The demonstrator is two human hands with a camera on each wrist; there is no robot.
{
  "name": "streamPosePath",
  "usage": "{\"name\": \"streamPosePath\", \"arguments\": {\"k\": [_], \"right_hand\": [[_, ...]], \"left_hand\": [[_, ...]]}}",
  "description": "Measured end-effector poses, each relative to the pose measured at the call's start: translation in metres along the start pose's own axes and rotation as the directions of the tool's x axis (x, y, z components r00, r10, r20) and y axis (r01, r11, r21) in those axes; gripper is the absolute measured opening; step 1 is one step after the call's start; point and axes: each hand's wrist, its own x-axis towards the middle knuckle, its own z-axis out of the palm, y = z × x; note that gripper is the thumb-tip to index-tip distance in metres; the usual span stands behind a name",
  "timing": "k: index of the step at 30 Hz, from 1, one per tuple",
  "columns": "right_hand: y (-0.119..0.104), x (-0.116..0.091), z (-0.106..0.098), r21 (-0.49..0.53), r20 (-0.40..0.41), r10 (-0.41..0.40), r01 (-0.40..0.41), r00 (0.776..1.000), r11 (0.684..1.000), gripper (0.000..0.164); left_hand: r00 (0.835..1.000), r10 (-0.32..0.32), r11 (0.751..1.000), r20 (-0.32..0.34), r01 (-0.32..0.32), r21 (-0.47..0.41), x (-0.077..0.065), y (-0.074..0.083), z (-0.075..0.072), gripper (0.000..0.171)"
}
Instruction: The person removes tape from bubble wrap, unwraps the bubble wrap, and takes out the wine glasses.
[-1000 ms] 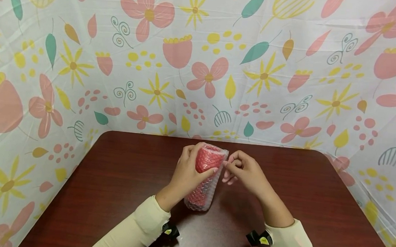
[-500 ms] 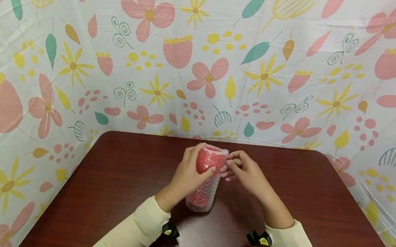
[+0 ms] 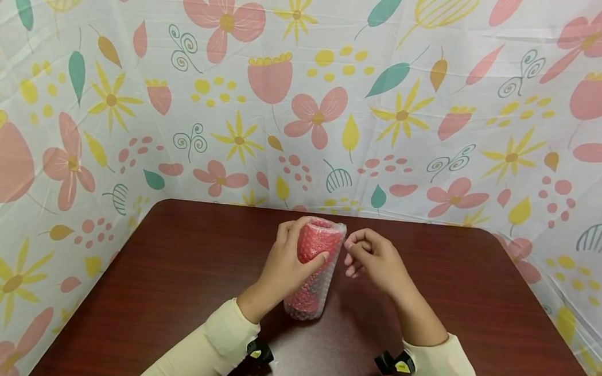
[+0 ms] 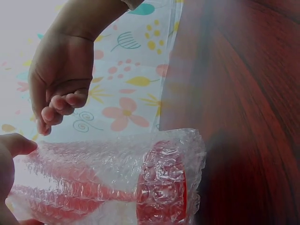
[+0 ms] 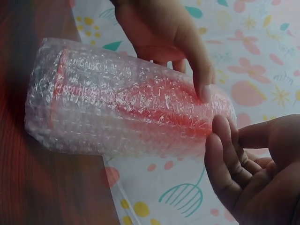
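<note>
A red goblet (image 5: 161, 101), its bowl, thin stem and round foot showing through, is wrapped in clear bubble wrap (image 3: 323, 290). My left hand (image 3: 287, 265) grips the bundle around its upper part, with the thumb across the near side. The bundle leans, its foot end low over the table and pointing toward me. Just right of the wrap's upper edge is my right hand (image 3: 376, 263), its fingers loosely bent and nothing visible between them. In the right wrist view, the right fingertips (image 5: 216, 140) lie right at the wrap near the goblet's rim end.
The dark reddish-brown table (image 3: 199, 251) spreads around both arms. A white cloth (image 3: 312, 171) with flowers and leaves hangs behind it and along both sides. A black wrist strap (image 3: 260, 352) is on the left sleeve, another wrist strap (image 3: 395, 363) on the right.
My right fingers first move in to the wrap's right edge, then draw back slightly to the right. The left hand keeps its grip, and the bundle shifts only a little.
</note>
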Motion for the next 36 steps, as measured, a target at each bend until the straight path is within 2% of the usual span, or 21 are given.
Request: {"name": "streamPosePath", "arguments": {"k": [8,18,24,32,36], "right_hand": [[0.0009,-0.0002,0.0002,0.06,0.024,0.0,-0.001,1.0,0.998,0.024],[0.0035,0.0033,0.0039,-0.013,-0.041,-0.015,0.015,0.999,1.0,0.023],[0.0049,0.0027,0.005,-0.029,-0.009,-0.049,0.049,0.999,0.998,0.021],[0.0026,0.0017,-0.0012,-0.095,0.005,-0.01,0.01,1.0,0.995,0.021],[0.003,0.0018,-0.0031,-0.065,0.009,-0.005,0.006,1.0,0.998,0.019]], "left_hand": [[0.999,0.019,1.0,-0.027,-0.018,0.025,0.0022,-0.0019,0.0,0.076],[0.999,0.038,0.998,-0.011,-0.037,0.046,0.0017,-0.0004,0.0011,0.076],[0.999,0.034,0.998,0.016,-0.035,0.051,-0.0005,-0.0005,0.0016,0.076],[0.999,0.032,0.999,0.02,-0.033,0.027,-0.0015,0.0015,0.0002,0.076],[0.999,0.027,0.999,0.021,-0.027,0.024,-0.0015,0.0012,0.0002,0.075]]}}
